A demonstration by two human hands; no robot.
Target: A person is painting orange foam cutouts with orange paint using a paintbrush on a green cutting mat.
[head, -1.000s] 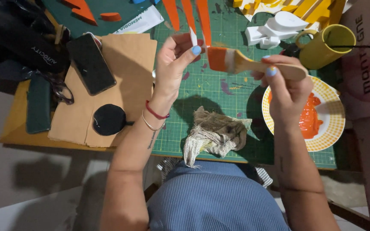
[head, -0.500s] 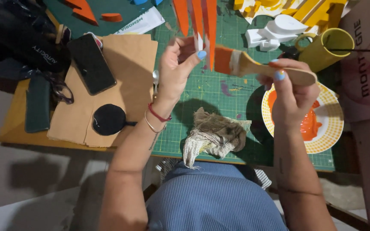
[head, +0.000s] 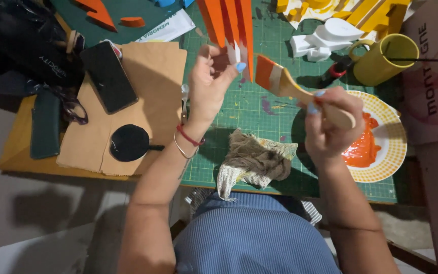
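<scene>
My left hand (head: pixel 211 81) holds up an orange painted piece (head: pixel 229 23) made of long flat strips, pinching it at its unpainted white lower end. My right hand (head: pixel 330 122) grips the wooden handle of a wide flat paintbrush (head: pixel 280 81) whose bristles are loaded with orange paint. The brush tip sits just right of the strips, close to their lower end. Both hands hover above a green cutting mat (head: pixel 249 111).
A plate with orange paint (head: pixel 381 144) lies at the right, a yellow mug (head: pixel 381 58) behind it. A stained rag (head: pixel 254 160) lies on the mat's near edge. Brown cardboard (head: pixel 143 96), a black phone (head: pixel 108 76), a black disc (head: pixel 129 143) and white shapes (head: pixel 325 38) surround them.
My left hand has lifted the orange piece higher and nearer the camera. The brush has moved up beside the strips.
</scene>
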